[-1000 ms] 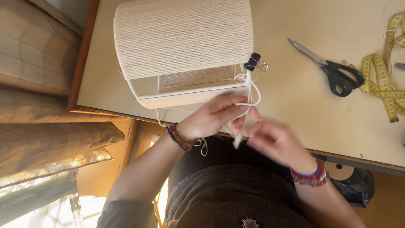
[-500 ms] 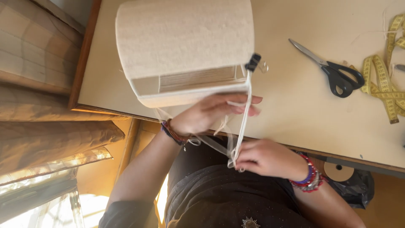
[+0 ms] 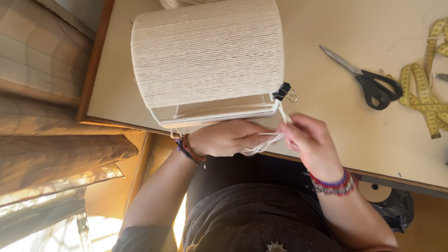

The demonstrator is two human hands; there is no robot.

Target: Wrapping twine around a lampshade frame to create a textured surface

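A lampshade frame wrapped in cream cord (image 3: 207, 56) lies on its side on the table (image 3: 326, 116), with a bare strip at its near rim. A black binder clip (image 3: 282, 91) pins the cord at the rim's right corner. My left hand (image 3: 226, 137) sits just below the rim, fingers closed on strands of loose cord (image 3: 266, 140). My right hand (image 3: 310, 142) is right beside it, pinching the same cord, which runs up to the clip.
Black-handled scissors (image 3: 368, 79) lie on the table to the right, and a yellow measuring tape (image 3: 424, 93) is heaped at the right edge. A checked curtain (image 3: 42, 88) hangs at the left. A roll of tape (image 3: 374, 192) sits under the table's edge.
My right hand has come up from below the table edge to meet the left hand near the clip. The cord it had pulled taut downward is now gathered between both hands.
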